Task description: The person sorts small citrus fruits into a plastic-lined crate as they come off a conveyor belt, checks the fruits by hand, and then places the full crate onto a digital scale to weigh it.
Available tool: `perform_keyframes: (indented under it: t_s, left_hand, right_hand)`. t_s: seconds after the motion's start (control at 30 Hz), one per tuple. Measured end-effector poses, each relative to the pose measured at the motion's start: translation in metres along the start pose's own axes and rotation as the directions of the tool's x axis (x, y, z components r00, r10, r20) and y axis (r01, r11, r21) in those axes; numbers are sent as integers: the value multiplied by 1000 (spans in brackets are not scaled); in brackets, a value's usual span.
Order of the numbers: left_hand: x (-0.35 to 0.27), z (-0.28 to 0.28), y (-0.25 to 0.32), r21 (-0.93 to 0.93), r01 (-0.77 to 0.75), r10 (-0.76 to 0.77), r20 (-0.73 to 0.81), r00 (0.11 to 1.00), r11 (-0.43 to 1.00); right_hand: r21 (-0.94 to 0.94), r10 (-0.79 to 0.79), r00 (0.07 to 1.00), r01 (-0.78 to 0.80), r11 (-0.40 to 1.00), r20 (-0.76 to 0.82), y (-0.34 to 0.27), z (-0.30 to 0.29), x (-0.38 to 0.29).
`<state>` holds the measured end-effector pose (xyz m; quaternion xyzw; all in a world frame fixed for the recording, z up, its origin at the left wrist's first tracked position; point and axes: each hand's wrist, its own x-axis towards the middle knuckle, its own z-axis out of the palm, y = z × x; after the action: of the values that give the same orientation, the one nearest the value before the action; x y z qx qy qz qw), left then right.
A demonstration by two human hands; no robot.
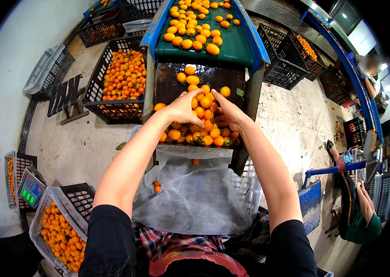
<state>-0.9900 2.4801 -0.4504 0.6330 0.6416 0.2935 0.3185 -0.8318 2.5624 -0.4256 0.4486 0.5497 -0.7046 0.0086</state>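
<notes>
Orange cherry tomatoes (207, 140) lie heaped on a dark metal chute (167, 74) below a green conveyor belt (229, 45) that carries more of them. My left hand (184, 107) curves around the heap's left side, thumb and fingers apart. On the right side, my right hand (229, 112) rests against the tomatoes, its lower fingers partly hidden by them. Both hands touch the fruit; neither plainly grips a single one. Under the chute's lower edge, a crate lined with clear plastic film (195, 197) stands against my lap, with a few tomatoes on the film. A green leaf (239, 92) lies at the chute's right.
A black plastic crate (112, 112) full of tomatoes stands left of the chute. At lower left are a lined crate of tomatoes (63, 235) and a digital scale (31, 187). Stacked crates (281, 64) stand at right. Two people are at the far right, near a blue-framed conveyor (354, 72).
</notes>
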Motion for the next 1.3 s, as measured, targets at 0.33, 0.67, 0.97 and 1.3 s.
perform_keyframes:
  t_s: [0.33, 0.67, 0.97, 1.3]
  left_hand:
    - [-16, -8, 55, -603, -31, -52, -120, 991, 797]
    - [-337, -51, 41, -738, -60, -265, -315, 912, 672]
    - [-564, -62, 50, -697, 248, -735, -669, 115, 673]
    - [-320, -58, 30, 60, 322, -256, -478, 840, 945]
  right_hand:
    - [217, -353, 856, 452, 865, -378, -21, 35, -26]
    - [291, -308, 883, 210, 934, 354, 28, 285, -111]
    - [-41, -486, 341, 848, 528, 805, 60, 483, -151]
    - [-580, -816, 499, 586, 566, -292, 21, 156, -75]
